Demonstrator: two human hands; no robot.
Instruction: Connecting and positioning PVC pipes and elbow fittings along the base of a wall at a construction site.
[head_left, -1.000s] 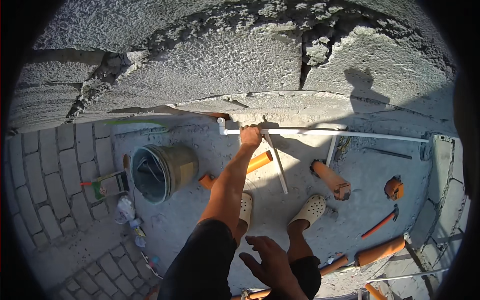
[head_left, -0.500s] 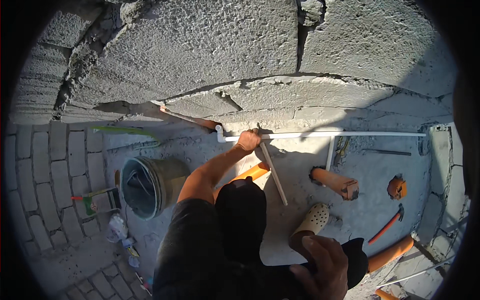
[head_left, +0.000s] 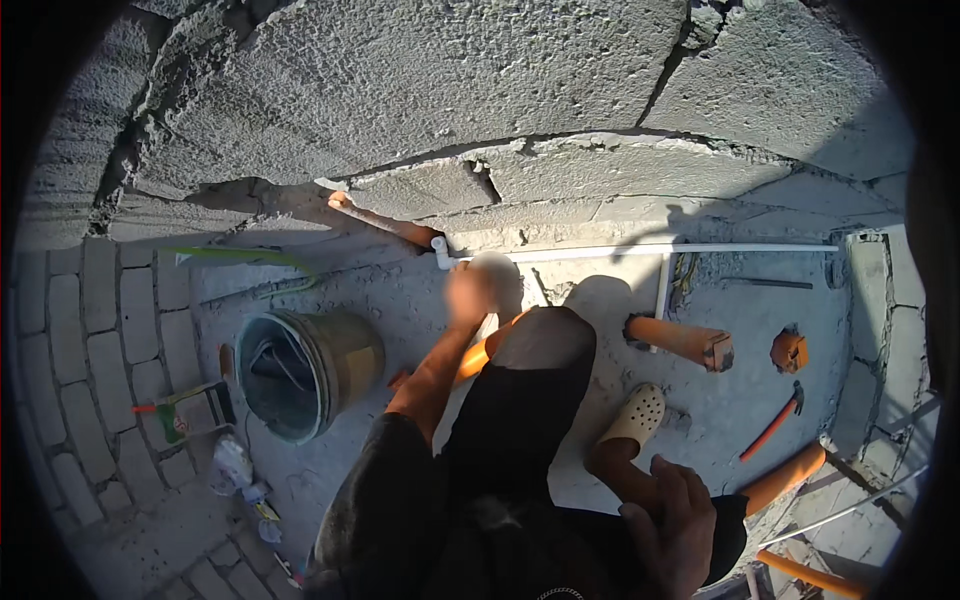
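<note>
A long white plastic pipe (head_left: 740, 248) lies along the foot of the block wall, with an elbow fitting (head_left: 440, 253) at its left end. My left hand (head_left: 470, 295) is at the pipe just right of that elbow. Its fingers are smeared, so their grip cannot be made out. Just below, an orange pipe (head_left: 472, 362) is partly hidden by my forearm and knee. A thin stick (head_left: 540, 288) shows only its end beyond my knee. My right hand (head_left: 675, 525) rests by my right leg with fingers apart, holding nothing.
A bucket (head_left: 300, 375) stands at left, beside a trowel-like tool (head_left: 190, 411). Orange pipe stubs (head_left: 680, 342) (head_left: 789, 351) rise from the floor at right. A red-handled hammer (head_left: 772, 425) lies near them. A green hose (head_left: 250, 257) runs along the left wall.
My left hand has slid left along the white pipe, closer to the elbow. My knee has come forward and right, covering most of the stick. The right hand has shifted slightly right.
</note>
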